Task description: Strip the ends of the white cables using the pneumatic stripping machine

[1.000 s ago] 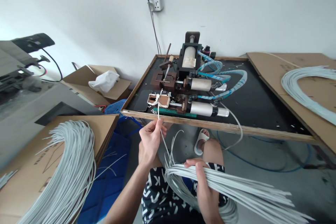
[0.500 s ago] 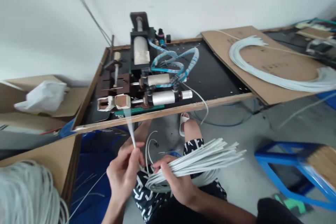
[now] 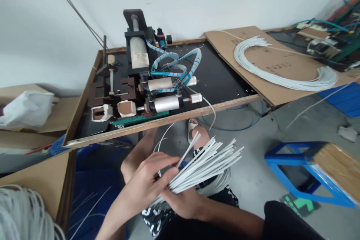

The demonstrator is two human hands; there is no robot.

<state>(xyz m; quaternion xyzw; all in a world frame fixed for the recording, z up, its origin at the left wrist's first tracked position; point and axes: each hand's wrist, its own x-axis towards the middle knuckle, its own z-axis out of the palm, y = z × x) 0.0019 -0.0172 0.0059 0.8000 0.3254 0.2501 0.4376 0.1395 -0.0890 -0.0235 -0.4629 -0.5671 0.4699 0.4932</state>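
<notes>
My right hand (image 3: 187, 200) is closed round a bundle of white wires (image 3: 202, 165), whose cut ends fan out up and to the right. At the left side of the bundle, my left hand (image 3: 150, 176) pinches a few wires between thumb and fingers. The rest of the bundle loops down over my lap, partly hidden by my hands. Beyond my hands, a pneumatic fixture (image 3: 167, 103) with silver cylinders and two taped blocks (image 3: 126, 108) lies at the table's front left.
The black table (image 3: 219, 82) has a wooden rim. A coil of white wires (image 3: 281, 78) lies on cardboard (image 3: 250, 52) at the right. Another coil (image 3: 25, 213) sits lower left. A blue stool (image 3: 298, 150) stands at the right, and a cardboard box (image 3: 64, 108) at the left.
My left hand has moved right and down from below the taped block to the bundle, bringing the wire it held. The view has shifted, and fixture and table appear further left.
</notes>
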